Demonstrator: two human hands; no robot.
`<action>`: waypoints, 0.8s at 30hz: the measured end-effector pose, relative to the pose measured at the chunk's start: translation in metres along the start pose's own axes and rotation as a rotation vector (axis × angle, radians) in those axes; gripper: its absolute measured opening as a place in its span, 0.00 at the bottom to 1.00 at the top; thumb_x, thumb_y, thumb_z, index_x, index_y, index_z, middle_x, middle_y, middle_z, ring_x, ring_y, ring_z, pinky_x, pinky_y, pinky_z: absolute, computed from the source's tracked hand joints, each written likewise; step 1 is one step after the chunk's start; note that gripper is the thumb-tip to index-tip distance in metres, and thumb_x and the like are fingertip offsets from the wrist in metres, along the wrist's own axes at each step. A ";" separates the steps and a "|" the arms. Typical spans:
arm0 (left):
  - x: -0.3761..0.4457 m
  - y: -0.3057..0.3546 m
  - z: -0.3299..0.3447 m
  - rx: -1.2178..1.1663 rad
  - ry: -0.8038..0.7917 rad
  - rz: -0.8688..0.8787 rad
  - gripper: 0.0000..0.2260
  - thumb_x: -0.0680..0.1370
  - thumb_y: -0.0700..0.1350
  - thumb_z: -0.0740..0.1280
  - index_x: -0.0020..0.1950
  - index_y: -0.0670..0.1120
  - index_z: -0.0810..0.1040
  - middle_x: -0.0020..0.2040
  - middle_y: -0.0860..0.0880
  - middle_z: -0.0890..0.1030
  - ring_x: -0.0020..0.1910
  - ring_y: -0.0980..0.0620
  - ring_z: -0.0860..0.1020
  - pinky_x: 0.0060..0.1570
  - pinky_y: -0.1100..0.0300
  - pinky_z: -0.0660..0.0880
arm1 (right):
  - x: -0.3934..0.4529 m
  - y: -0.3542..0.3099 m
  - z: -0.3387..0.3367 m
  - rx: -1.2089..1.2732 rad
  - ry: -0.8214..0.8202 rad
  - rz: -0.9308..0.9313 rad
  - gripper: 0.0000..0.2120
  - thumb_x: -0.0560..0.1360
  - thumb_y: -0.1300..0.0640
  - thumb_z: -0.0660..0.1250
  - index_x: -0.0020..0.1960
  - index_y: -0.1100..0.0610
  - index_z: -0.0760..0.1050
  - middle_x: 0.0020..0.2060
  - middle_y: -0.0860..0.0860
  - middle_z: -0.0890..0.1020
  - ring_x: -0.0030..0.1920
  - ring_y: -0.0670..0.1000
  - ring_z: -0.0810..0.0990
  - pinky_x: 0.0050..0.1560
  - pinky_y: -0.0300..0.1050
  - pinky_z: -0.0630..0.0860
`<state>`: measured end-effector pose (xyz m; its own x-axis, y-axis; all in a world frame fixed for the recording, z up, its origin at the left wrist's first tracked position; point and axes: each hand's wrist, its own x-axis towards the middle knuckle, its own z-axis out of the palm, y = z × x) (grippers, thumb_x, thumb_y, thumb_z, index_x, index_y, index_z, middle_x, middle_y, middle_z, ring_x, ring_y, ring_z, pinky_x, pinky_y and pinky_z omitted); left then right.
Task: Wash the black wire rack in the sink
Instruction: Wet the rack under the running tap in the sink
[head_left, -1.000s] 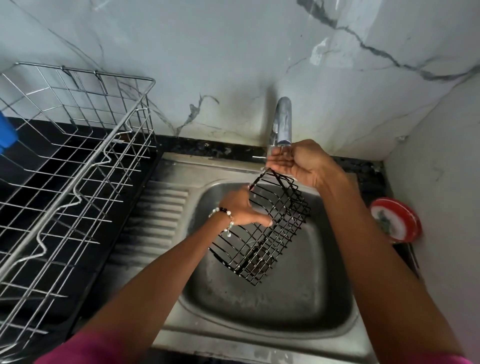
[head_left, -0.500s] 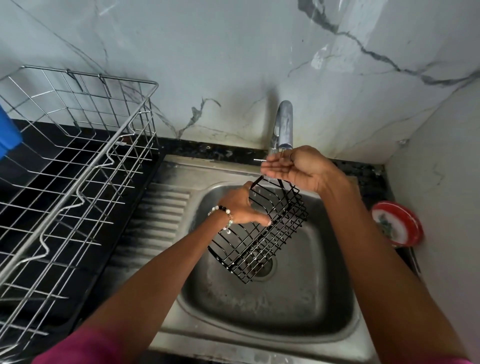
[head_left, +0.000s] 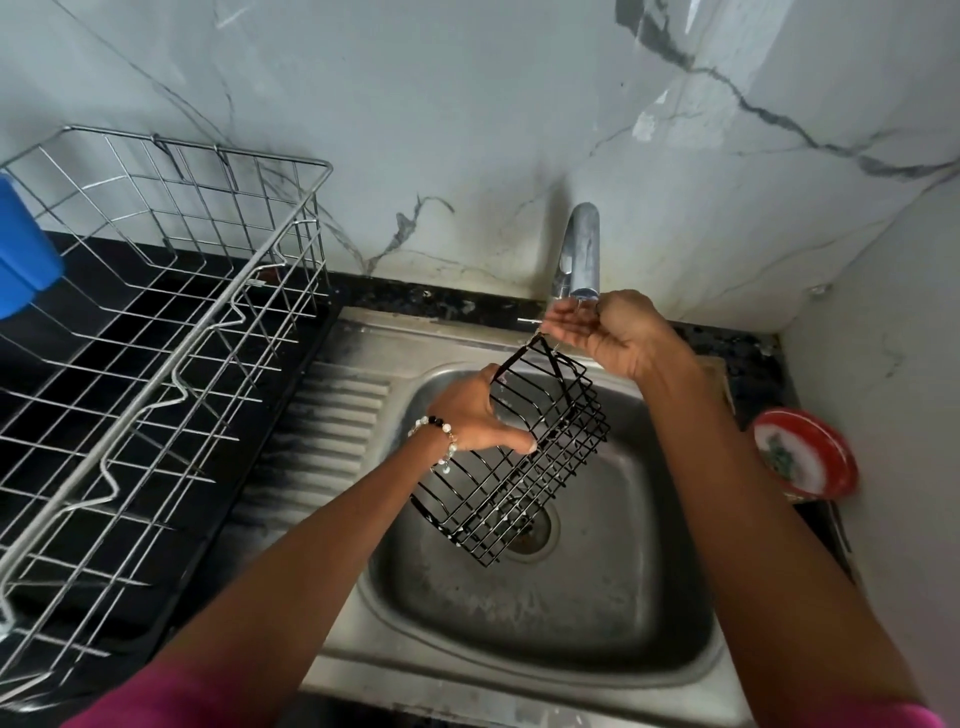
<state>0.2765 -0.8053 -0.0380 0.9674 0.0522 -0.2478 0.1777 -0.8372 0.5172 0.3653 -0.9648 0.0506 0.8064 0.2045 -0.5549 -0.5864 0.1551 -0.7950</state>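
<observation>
You have the black wire rack (head_left: 524, 457) tilted in mid-air over the sink (head_left: 519, 623), in the middle of the frame, its upper end just below the tap (head_left: 579, 254) and its lower end above the drain (head_left: 530, 530), part of which it hides behind its wires. Your left hand (head_left: 470, 415) grips the rack's left side, thumb laid across the wires in front; the fingers go behind the wire and cannot be seen. Your right hand (head_left: 608, 332) is cupped palm up right under the tap's spout, fingers loosely curved and holding nothing, with the rack's top corner touching or just beneath its heel; which of the two is hard to tell. Whether water runs from the spout is not clear, since your hand covers the outlet. A beaded bracelet (head_left: 441, 441) circles your left wrist, and pink sleeves (head_left: 171, 696) are cut off by the bottom edge.

To the left of the frame, a steel dish rack (head_left: 171, 332) stands on the black counter (head_left: 415, 299), its near end running out of the picture. A blue container (head_left: 23, 260) at the far left edge is only partly in view. At the right, a red-rimmed dish (head_left: 805, 457) sits in the corner by the wall, its contents too blurred to make out.
</observation>
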 end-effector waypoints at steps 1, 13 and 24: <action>-0.001 -0.001 0.001 -0.012 0.000 -0.009 0.48 0.54 0.69 0.76 0.70 0.51 0.68 0.41 0.59 0.77 0.38 0.61 0.74 0.31 0.68 0.67 | 0.000 0.000 0.001 -0.015 -0.004 0.008 0.15 0.77 0.74 0.48 0.50 0.71 0.74 0.48 0.66 0.79 0.52 0.61 0.81 0.54 0.53 0.80; 0.000 -0.011 -0.004 -0.146 -0.013 -0.110 0.53 0.50 0.74 0.71 0.72 0.56 0.65 0.49 0.54 0.81 0.46 0.55 0.79 0.46 0.54 0.81 | 0.001 -0.002 -0.001 0.148 -0.216 0.111 0.18 0.77 0.74 0.47 0.60 0.73 0.72 0.56 0.69 0.79 0.55 0.64 0.81 0.53 0.53 0.80; -0.007 -0.031 0.002 -0.632 0.012 -0.219 0.35 0.52 0.66 0.76 0.57 0.56 0.78 0.56 0.53 0.82 0.57 0.53 0.78 0.62 0.49 0.74 | -0.006 -0.005 -0.009 -0.136 -0.240 0.054 0.15 0.78 0.72 0.50 0.58 0.73 0.73 0.55 0.69 0.79 0.54 0.63 0.82 0.54 0.52 0.80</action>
<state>0.2637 -0.7813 -0.0538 0.8983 0.1939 -0.3942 0.4380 -0.3267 0.8375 0.3639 -0.9754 0.0562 0.7235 0.4344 -0.5364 -0.5992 0.0095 -0.8005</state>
